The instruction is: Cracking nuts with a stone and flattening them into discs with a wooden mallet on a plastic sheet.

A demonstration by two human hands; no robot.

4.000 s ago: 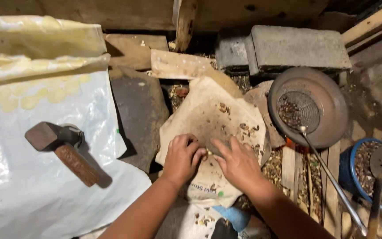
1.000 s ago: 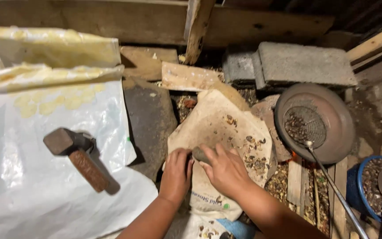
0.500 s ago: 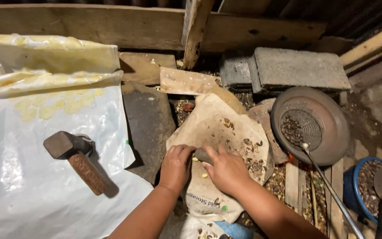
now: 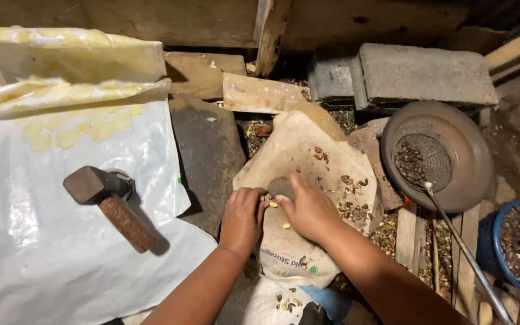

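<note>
The right hand (image 4: 309,209) is gripping a small gray stone (image 4: 280,187) over the sack (image 4: 308,162). The left hand (image 4: 242,218), curled loosely, is pinching a pale nut (image 4: 272,204) just beside it. The stone could be hitting those close fingers.

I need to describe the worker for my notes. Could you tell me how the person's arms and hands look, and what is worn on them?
Both forearms are bare up to the frame edge: no sleeves show. The left hand and right hand wear no gloves, and no rings, watch or bracelet are visible.
</note>
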